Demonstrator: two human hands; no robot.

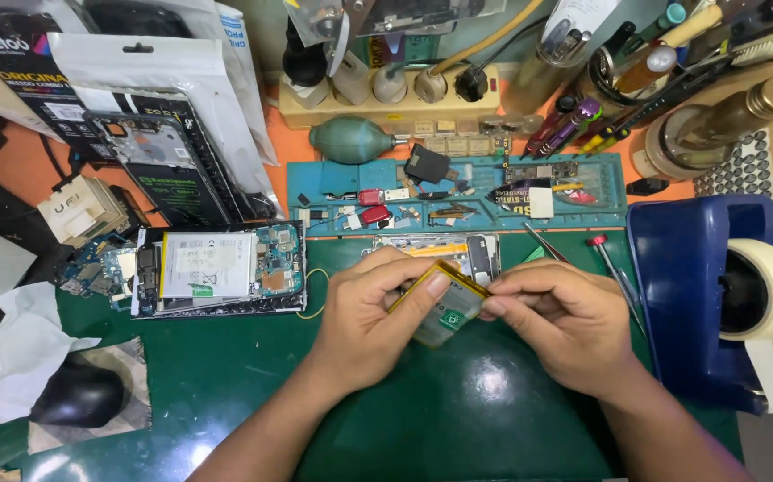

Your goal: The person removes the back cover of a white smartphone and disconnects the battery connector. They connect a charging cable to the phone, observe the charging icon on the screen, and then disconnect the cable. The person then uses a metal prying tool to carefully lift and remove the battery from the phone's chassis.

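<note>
A small flat battery, yellow-edged with a green label, is being held tilted just above the green mat. The left hand is pinching its left end between thumb and fingers; the right hand is pinching its right edge with curled fingertips. Behind them an opened phone and a blue parts tray are lying

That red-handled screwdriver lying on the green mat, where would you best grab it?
Probably by the red cap end of the screwdriver, coming from above. It lies flat on the green mat, thin shaft slanting toward the blue tape dispenser, right of the right hand; the thicker cap gives fingers more to pinch.
</note>
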